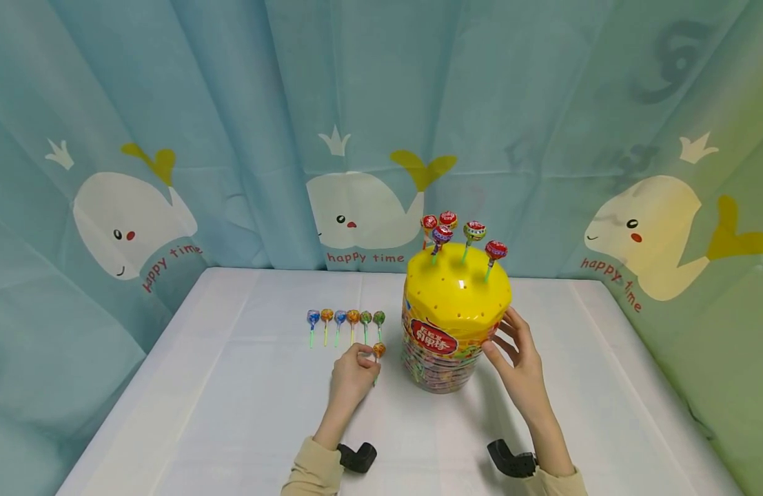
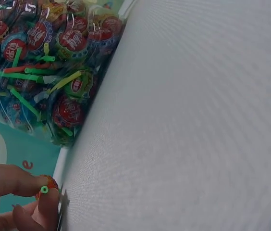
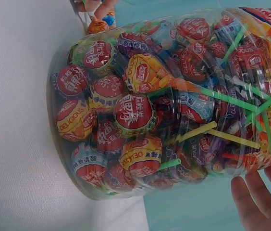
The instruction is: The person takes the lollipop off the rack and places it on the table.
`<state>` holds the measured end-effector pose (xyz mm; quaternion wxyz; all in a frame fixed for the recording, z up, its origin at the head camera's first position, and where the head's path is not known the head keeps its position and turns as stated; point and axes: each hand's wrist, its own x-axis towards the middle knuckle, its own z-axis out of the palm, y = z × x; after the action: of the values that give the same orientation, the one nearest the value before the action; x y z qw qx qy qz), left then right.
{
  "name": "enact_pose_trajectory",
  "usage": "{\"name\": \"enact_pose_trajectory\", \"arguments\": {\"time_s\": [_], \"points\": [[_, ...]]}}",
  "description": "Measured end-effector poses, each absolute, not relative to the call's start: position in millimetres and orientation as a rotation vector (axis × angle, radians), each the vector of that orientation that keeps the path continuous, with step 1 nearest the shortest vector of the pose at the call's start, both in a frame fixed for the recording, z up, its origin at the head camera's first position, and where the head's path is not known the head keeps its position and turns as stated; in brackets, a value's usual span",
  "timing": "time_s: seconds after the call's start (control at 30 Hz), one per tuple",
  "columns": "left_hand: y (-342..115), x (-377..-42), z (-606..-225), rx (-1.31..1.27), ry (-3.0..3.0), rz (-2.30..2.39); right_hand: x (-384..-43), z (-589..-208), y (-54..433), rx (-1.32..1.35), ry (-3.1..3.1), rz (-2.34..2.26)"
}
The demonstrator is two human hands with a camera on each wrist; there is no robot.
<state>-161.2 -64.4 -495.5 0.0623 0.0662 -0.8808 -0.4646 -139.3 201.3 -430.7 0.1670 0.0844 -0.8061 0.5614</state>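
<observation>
My left hand [image 1: 353, 375] pinches an orange-wrapped lollipop [image 1: 378, 350] between thumb and fingers, close over the white table. In the left wrist view the green stick end [image 2: 44, 189] pokes out between the fingertips. Just beyond this hand, a row of several lollipops [image 1: 340, 317] in blue, orange and green wrappers lies with sticks toward me. My right hand [image 1: 521, 365] rests against the right side of a big clear candy jar [image 1: 440, 375], fingers fairly straight, near its label. Several lollipops [image 1: 474, 231] stand upright in holes of the yellow lid [image 1: 455, 293].
Wrapped lollipops [image 3: 135, 113] fill the clear jar body, seen in the right wrist view. The white table [image 1: 232, 386] runs back to a blue curtain [image 1: 232, 103] printed with whales. Black camera mounts [image 1: 358, 457] sit at both wrists.
</observation>
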Motion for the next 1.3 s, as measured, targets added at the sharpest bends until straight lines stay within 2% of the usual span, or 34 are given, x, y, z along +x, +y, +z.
{"name": "enact_pose_trajectory", "arguments": {"time_s": [1.3], "points": [[-60.3,-155.6,-490.8,0.128,-2.745,-1.231,-139.1,-430.9,200.9,0.228,-2.302,1.586]]}}
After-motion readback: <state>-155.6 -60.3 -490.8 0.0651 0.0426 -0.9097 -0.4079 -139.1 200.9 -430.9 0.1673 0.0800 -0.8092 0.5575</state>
